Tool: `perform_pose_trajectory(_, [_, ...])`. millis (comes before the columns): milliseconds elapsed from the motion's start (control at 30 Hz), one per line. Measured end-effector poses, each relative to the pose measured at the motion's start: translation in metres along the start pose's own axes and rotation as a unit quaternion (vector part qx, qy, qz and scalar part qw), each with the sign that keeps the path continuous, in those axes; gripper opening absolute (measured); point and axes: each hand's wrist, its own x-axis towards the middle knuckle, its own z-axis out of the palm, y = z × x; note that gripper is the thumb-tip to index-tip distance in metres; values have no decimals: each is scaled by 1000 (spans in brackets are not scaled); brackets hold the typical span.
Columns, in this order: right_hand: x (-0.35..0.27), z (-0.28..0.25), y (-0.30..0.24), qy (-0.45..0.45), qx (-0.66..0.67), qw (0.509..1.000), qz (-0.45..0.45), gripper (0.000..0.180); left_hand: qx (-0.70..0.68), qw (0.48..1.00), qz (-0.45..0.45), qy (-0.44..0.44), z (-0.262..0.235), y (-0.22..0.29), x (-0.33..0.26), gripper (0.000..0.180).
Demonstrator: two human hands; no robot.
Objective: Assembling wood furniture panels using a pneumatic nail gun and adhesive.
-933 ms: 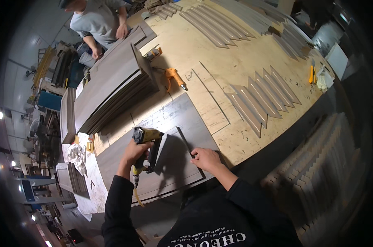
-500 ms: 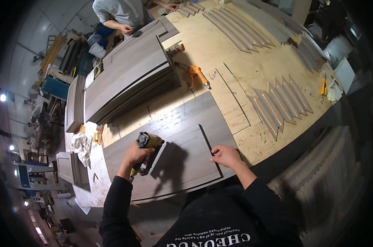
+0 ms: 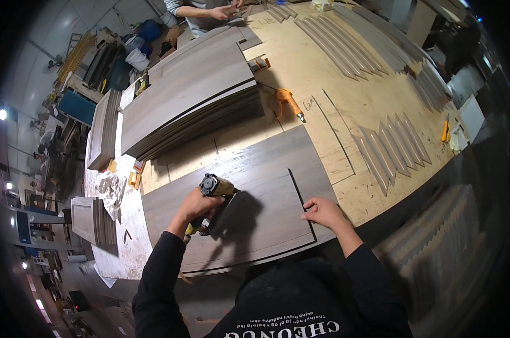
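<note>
My left hand is wrapped round the handle of a nail gun with a dark body and a yellowish head. The gun is held over a grey-brown wood-grain panel and casts a shadow on it. My right hand is at the panel's right side, its thumb and forefinger pinched together by a narrow dark strip or gap. Whether anything is between those fingertips is too small to tell. The dark line continues along the panel's near edge.
Beyond the panel stands a stack of similar panels. An orange air blow gun lies on the plywood table. Mitred moulding strips sit to the right, near an orange cutter. A co-worker's hands show at the far side.
The view has shifted, moving the scene slightly to the right. The nail gun has turned a little in my left hand's grip. The co-worker's hands have come closer together.
</note>
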Motion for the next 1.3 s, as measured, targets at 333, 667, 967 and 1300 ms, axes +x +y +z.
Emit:
perform_pose_trajectory(333, [4,0,7,3,39,999,11,36,-107,991,-37,65,-68,-72,-66,21])
perform_pose_trajectory(667, [9,1,13,-15,109,993,32,32,10,996,-69,53,-65,-104,-43,27])
perform_pose_trajectory(967, [12,1,16,-14,109,993,31,34,-53,997,-39,42,-63,-123,-27,23])
perform_pose_trajectory(1300, [-6,5,10,64,19,998,-8,34,-219,964,-9,152,-112,-162,-108,25])
